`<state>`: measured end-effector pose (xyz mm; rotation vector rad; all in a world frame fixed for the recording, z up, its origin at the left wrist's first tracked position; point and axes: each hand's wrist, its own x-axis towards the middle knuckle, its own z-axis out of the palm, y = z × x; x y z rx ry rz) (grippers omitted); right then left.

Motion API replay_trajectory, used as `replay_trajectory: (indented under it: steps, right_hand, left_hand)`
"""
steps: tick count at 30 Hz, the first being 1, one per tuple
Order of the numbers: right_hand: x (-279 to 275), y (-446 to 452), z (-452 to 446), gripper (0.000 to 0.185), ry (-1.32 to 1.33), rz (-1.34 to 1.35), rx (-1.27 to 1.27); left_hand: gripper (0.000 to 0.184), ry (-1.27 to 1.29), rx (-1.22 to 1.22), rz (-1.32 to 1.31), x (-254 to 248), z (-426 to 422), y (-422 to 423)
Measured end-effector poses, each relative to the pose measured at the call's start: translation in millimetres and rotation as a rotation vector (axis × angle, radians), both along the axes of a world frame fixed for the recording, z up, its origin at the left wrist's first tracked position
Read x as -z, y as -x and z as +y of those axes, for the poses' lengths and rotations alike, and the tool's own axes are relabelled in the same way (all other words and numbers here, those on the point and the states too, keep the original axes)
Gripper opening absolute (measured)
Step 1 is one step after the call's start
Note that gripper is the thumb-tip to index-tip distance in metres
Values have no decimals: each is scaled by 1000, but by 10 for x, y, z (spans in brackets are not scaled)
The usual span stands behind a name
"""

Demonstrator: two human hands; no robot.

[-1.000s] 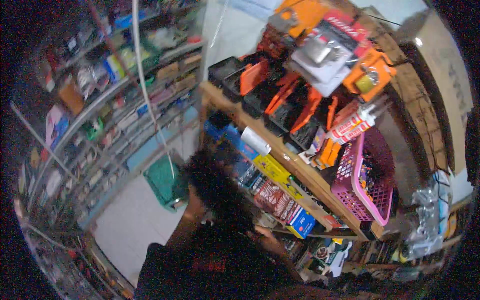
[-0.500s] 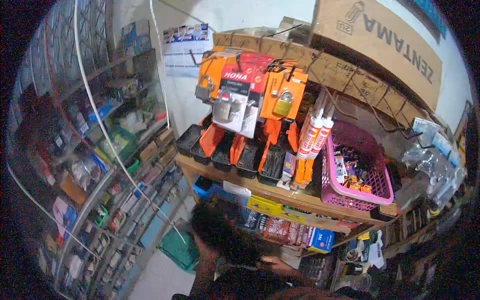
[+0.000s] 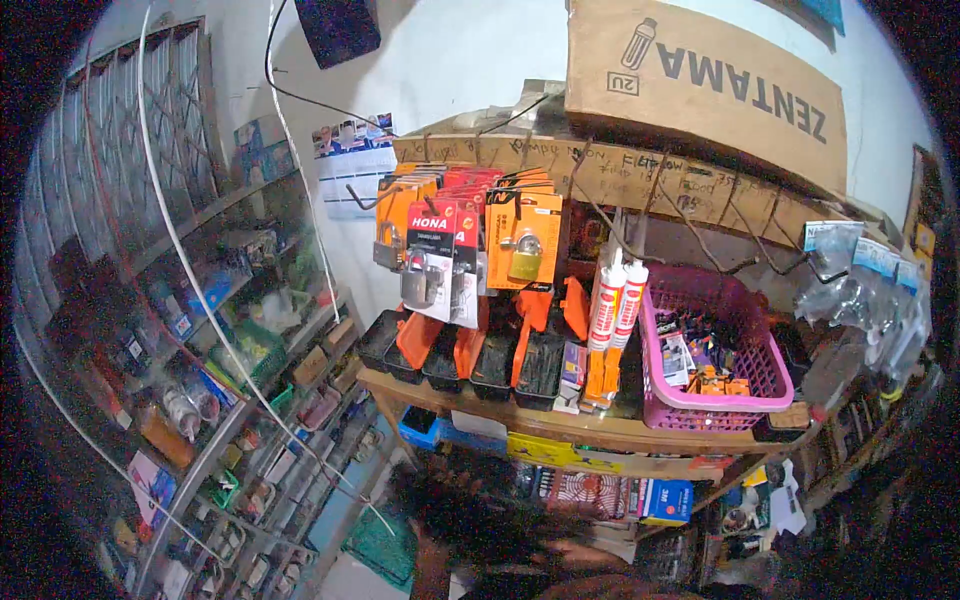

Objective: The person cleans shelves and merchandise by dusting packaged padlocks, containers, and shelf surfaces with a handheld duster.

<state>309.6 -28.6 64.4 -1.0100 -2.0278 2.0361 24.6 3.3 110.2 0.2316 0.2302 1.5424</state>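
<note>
Evidently the wearer's hands lie outside the view, so I cannot tell whether they are wide, narrow or holding anything, nor how near they are to the goods. At the lower edge, another person's dark, curly hair (image 3: 470,495) is closest, with blurred bare skin beside it. Just right of the hair, on the lower shelf, stands a blue cardboard box with square edges (image 3: 668,500), marked 3M, with a white panel and a yellow strip along its base. To its left lies a red-and-white patterned item (image 3: 595,492), partly hidden. Left of the hair, a dark green plastic basket (image 3: 382,553) sits low near the pale floor.

Above the box runs a rough-edged wooden surface (image 3: 590,431). It carries black plastic bins (image 3: 535,372) with stiff orange lids, two slim white-and-red tubes (image 3: 618,305) leaning together, and a pink plastic basket with latticed walls (image 3: 715,402), filled with small packets. Over the bins hang a brass padlock on a flat orange card (image 3: 524,260) and a grey metal padlock in a red-and-white pack (image 3: 422,280). Higher up rests a brown cardboard carton (image 3: 700,75) with upside-down ZENTAMA lettering.
</note>
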Motion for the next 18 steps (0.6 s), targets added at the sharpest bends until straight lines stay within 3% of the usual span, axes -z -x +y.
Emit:
replay_trajectory:
  steps: [9, 14, 16, 18]
  right_hand:
    - [32, 74, 62, 39, -20, 5, -11]
    - [2, 143, 59, 40, -39, 18, 41]
    - [-11, 150, 46, 41, -57, 32, 93]
    - [-31, 213, 0, 42, -74, 37, 194]
  left_hand:
    - [62, 123, -35, 98, -75, -67, -12]
    - [61, 280, -243, 464, -257, -108, -45]
    - [60, 282, -195, 106, -411, -50, -100]
    - [60, 166, -59, 53, 191, 35, 204]
